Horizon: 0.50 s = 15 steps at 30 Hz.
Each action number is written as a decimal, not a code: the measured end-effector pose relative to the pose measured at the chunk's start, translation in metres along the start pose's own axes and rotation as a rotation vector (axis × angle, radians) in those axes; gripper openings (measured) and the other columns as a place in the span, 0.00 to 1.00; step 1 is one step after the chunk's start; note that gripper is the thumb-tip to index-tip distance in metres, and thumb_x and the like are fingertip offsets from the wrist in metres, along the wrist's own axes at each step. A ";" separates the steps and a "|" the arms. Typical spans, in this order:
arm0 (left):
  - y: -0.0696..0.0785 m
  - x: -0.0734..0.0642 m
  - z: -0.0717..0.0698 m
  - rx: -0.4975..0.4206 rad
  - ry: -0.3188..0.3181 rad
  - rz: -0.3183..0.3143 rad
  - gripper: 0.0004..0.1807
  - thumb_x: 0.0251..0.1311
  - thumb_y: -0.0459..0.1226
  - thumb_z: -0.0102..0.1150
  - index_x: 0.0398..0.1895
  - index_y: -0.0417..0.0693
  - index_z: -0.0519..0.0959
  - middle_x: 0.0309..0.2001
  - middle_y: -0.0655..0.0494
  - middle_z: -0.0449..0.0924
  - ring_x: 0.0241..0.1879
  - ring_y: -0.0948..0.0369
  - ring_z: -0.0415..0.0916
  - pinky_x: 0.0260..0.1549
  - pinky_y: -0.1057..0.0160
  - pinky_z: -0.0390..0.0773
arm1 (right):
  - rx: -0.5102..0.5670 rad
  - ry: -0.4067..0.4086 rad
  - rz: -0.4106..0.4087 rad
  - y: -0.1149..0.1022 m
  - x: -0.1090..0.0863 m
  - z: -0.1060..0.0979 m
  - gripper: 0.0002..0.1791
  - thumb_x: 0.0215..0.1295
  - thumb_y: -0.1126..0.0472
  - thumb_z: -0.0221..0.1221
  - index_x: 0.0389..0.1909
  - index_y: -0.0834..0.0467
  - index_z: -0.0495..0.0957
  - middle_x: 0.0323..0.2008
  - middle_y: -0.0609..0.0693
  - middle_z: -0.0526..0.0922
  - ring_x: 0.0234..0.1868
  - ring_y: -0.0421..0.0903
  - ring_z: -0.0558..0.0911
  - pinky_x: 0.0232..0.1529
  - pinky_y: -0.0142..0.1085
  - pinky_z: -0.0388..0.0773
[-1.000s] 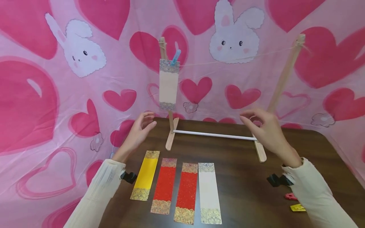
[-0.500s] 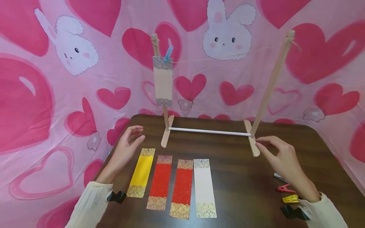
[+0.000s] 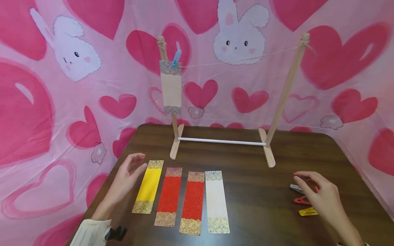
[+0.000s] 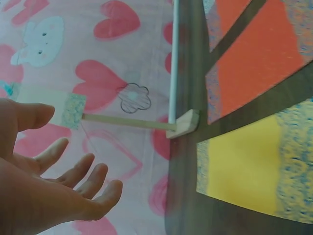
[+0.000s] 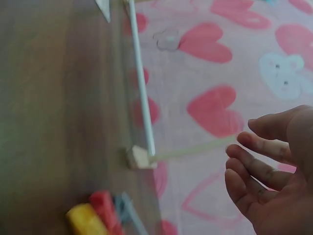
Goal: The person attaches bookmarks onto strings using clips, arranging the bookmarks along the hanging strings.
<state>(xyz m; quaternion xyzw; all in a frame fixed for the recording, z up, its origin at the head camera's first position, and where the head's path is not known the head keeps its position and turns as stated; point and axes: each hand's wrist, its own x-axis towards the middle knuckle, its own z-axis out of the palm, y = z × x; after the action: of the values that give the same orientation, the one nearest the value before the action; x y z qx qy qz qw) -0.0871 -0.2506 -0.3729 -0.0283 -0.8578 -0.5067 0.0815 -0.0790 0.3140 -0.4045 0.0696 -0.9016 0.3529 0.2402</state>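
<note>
My left hand [image 3: 127,174] hovers by the yellow card strip [image 3: 148,186], fingers loosely bent and holding nothing. My right hand [image 3: 323,194] is over the right of the table, beside a grey clip [image 3: 296,188], a red clip [image 3: 300,200] and a yellow clip [image 3: 307,212]; it is bare of any object in the right wrist view, fingers relaxed. Two red strips, one [image 3: 168,196] left of the other [image 3: 192,201], and a white strip [image 3: 217,201] lie in a row right of the yellow one. A cream strip [image 3: 171,89] hangs from a string, pinned by a blue clothespin [image 3: 176,58].
A wooden stand stands at the back, with a left post [image 3: 174,126], a right post [image 3: 284,92] and a white crossbar [image 3: 221,140]. The string [image 3: 240,59] runs between the post tops. Behind the dark table [image 3: 246,191] hangs a pink heart-print cloth [image 3: 231,78].
My right hand has come down from near the stand's right post to the clips. My left hand has lowered toward the yellow strip. The head view has shifted slightly.
</note>
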 end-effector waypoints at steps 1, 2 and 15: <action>-0.002 -0.003 0.000 0.005 -0.004 -0.011 0.25 0.70 0.39 0.58 0.65 0.41 0.65 0.63 0.42 0.69 0.65 0.42 0.65 0.64 0.35 0.62 | -0.010 0.003 0.005 0.004 -0.004 -0.001 0.09 0.61 0.64 0.69 0.41 0.51 0.85 0.34 0.31 0.80 0.35 0.24 0.72 0.32 0.20 0.63; -0.005 -0.005 0.000 0.010 -0.007 -0.021 0.25 0.70 0.40 0.58 0.65 0.41 0.65 0.63 0.42 0.69 0.66 0.41 0.64 0.64 0.35 0.62 | -0.018 0.008 0.000 0.008 -0.009 -0.002 0.09 0.60 0.64 0.69 0.41 0.53 0.85 0.34 0.35 0.80 0.34 0.24 0.71 0.31 0.21 0.63; -0.035 -0.018 0.013 0.287 -0.081 -0.079 0.30 0.67 0.41 0.61 0.66 0.36 0.64 0.65 0.34 0.64 0.65 0.36 0.61 0.61 0.33 0.65 | -0.099 -0.165 0.152 0.067 -0.065 -0.012 0.30 0.64 0.60 0.66 0.62 0.68 0.70 0.60 0.77 0.63 0.56 0.83 0.58 0.53 0.76 0.49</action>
<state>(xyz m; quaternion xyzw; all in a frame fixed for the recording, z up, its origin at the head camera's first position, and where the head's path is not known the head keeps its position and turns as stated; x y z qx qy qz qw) -0.0756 -0.2558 -0.4121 -0.0032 -0.9245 -0.3800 0.0300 -0.0372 0.3686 -0.4687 0.0179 -0.9373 0.3181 0.1411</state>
